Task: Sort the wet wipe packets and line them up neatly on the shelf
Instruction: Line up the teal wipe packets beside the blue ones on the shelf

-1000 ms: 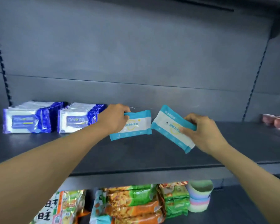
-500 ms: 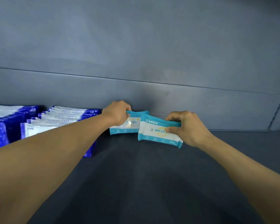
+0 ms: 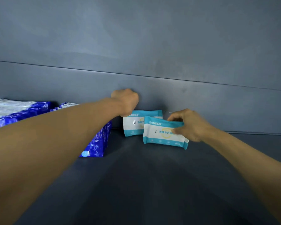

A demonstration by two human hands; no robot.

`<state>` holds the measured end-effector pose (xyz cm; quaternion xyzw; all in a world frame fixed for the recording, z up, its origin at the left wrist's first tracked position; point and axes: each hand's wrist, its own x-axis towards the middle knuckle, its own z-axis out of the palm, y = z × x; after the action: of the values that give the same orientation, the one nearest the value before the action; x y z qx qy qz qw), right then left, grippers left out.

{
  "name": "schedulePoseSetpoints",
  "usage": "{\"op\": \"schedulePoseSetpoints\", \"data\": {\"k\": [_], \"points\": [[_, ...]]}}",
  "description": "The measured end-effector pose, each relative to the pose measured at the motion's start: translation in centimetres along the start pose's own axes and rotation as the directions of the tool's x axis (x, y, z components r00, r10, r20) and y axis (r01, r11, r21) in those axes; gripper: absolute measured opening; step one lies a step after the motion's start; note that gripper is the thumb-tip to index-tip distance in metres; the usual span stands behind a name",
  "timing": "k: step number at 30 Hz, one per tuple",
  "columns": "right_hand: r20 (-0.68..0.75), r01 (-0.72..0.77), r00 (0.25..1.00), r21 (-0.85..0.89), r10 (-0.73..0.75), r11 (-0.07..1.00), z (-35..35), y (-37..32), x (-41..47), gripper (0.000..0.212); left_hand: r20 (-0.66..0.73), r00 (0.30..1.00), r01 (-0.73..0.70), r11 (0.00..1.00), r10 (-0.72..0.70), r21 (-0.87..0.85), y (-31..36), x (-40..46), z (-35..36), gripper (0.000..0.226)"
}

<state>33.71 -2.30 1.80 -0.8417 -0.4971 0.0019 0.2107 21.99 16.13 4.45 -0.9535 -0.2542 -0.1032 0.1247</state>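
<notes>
Our left hand (image 3: 126, 101), fingers hidden, so we cannot tell their state, hovers over the far teal-and-white wet wipe packet (image 3: 137, 123) on the dark grey shelf (image 3: 152, 184), while our right hand (image 3: 189, 125) pinches the nearer one (image 3: 162, 133).

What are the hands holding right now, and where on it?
The right hand pinches the front teal packet at its upper right corner. The left hand is curled above the rear packet; whether it holds it cannot be told.
</notes>
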Motion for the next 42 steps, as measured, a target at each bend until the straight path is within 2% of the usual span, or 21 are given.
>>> {"op": "schedulePoseSetpoints", "data": {"k": [2,6,10,14,18,21,24,30,38,42], "points": [[-0.005,0.005,1.0,0.007,-0.005,1.0,0.2,-0.5,0.6,0.027,0.004,1.0,0.009,1.0,-0.009,0.006,-0.5,0.2,-0.2,0.019],[-0.036,0.029,0.999,0.069,-0.027,0.997,1.5,-1.8,2.5,0.028,-0.048,0.999,0.0,0.992,-0.006,-0.127,-1.2,0.3,0.0,0.013],[-0.076,0.051,0.996,0.048,-0.048,0.998,2.6,-2.9,4.3,0.026,-0.125,0.992,0.002,0.969,-0.034,-0.246,-1.2,0.3,0.1,0.022],[-0.208,0.017,0.978,0.005,-0.016,1.0,4.0,-3.2,5.1,0.021,-0.099,0.995,-0.015,0.948,-0.018,-0.318,-1.6,0.0,-0.2,0.027],[-0.316,-0.086,0.947,-0.104,0.049,0.991,4.7,-3.2,4.6,0.045,-0.058,0.998,-0.015,0.936,-0.006,-0.351,-2.2,-0.1,-0.2,0.025],[-0.324,-0.147,0.94,-0.104,0.106,0.984,5.0,-3.2,4.0,0.067,-0.042,0.999,-0.023,0.95,0.01,-0.312,-2.1,-0.2,0.0,0.023],[-0.273,-0.189,0.947,-0.054,0.168,0.98,5.6,-3.1,3.8,0.077,-0.023,1.0,-0.001,0.963,-0.006,-0.27,-1.7,-0.5,0.3,0.035],[-0.305,-0.171,0.94,-0.026,0.155,0.985,5.8,-3.3,4.1,0.071,-0.048,0.998,0.026,0.993,-0.032,-0.116,-0.8,-0.7,0.4,0.042],[-0.313,-0.198,0.924,0.099,0.22,0.975,5.9,-2.8,4.0,0.064,-0.085,0.996,0.025,0.994,-0.016,0.103,-0.4,-0.4,0.6,0.024],[-0.29,-0.182,0.937,0.078,0.197,0.98,5.9,-2.7,4.1,0.059,-0.088,0.996,0.022,0.987,-0.008,0.161,-0.4,-0.2,0.6,0.022]]}}
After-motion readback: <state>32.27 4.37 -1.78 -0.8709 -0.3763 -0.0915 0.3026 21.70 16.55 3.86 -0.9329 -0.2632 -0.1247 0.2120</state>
